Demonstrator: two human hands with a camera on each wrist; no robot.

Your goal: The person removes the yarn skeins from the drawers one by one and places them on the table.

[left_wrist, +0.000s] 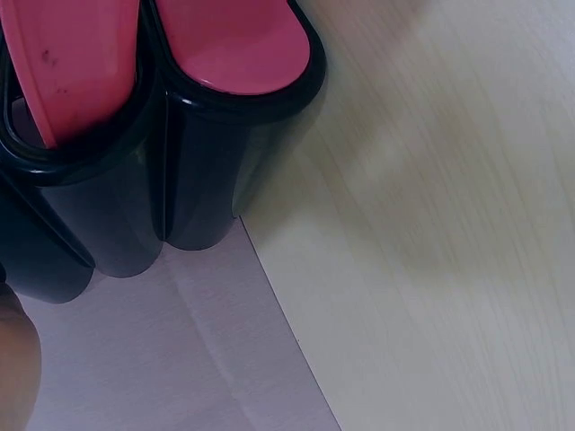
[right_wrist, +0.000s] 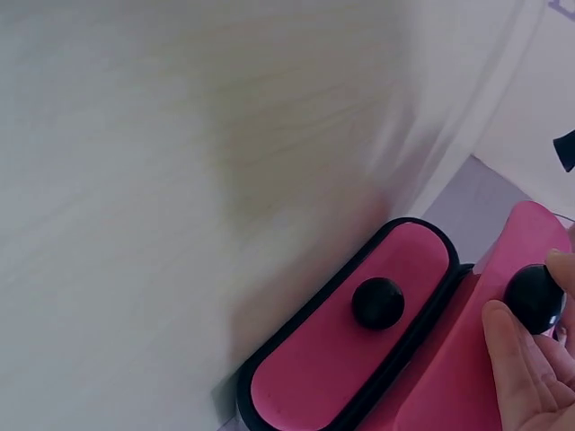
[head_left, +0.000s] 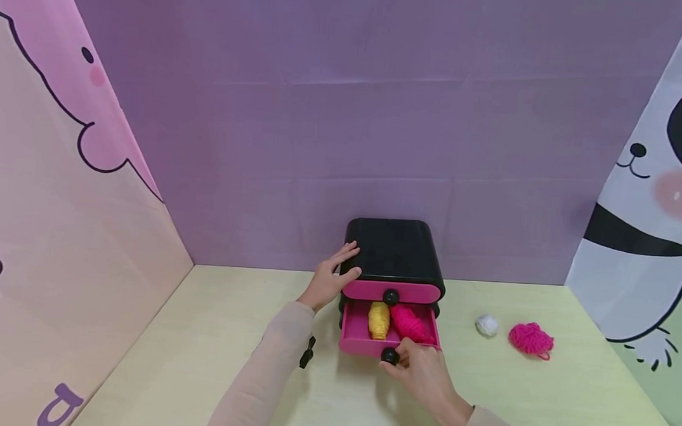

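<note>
A small black drawer cabinet (head_left: pixel 393 247) with pink drawer fronts stands by the back wall. Its middle drawer (head_left: pixel 364 347) is pulled out, with a yellow yarn bundle (head_left: pixel 379 321) and a pink yarn bundle (head_left: pixel 409 324) inside. My right hand (head_left: pixel 425 375) pinches that drawer's round black knob (right_wrist: pixel 535 299) between thumb and fingers. Spread along the cabinet's upper left side, my left hand (head_left: pixel 328 282) rests with fingers extended over the top edge. The top drawer (head_left: pixel 366 290) is closed, and so is the lowest drawer (right_wrist: pixel 314 359), seen in the right wrist view.
To the cabinet's right, a small white yarn ball (head_left: pixel 487 325) and a pink yarn ball (head_left: pixel 531 340) lie on the pale wooden table (head_left: pixel 585 389). A purple wall (head_left: pixel 321 142) rises right behind the cabinet, and printed panels flank the table on both sides.
</note>
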